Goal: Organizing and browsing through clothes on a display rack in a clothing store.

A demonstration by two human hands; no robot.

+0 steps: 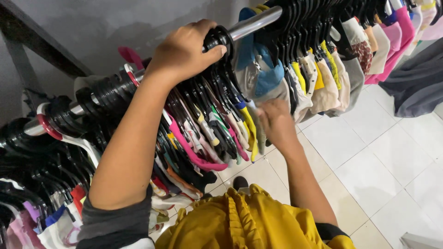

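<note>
A long metal rail (253, 22) runs from lower left to upper right, packed with black hangers (217, 74) carrying small colourful garments. My left hand (184, 50) is closed over the hooks of a bunch of black hangers on the rail. My right hand (277, 122) reaches under the rail and pinches the lower edge of a blue and beige garment (260, 78) hanging just right of that bunch. A yellow gathered cloth (244, 221) lies against my chest at the bottom of the view.
A grey wall (115, 27) stands behind the rail. White floor tiles (383, 161) spread to the right. Dark grey clothes (417, 83) hang at the far right. More garments crowd the rail's lower left end (41, 184).
</note>
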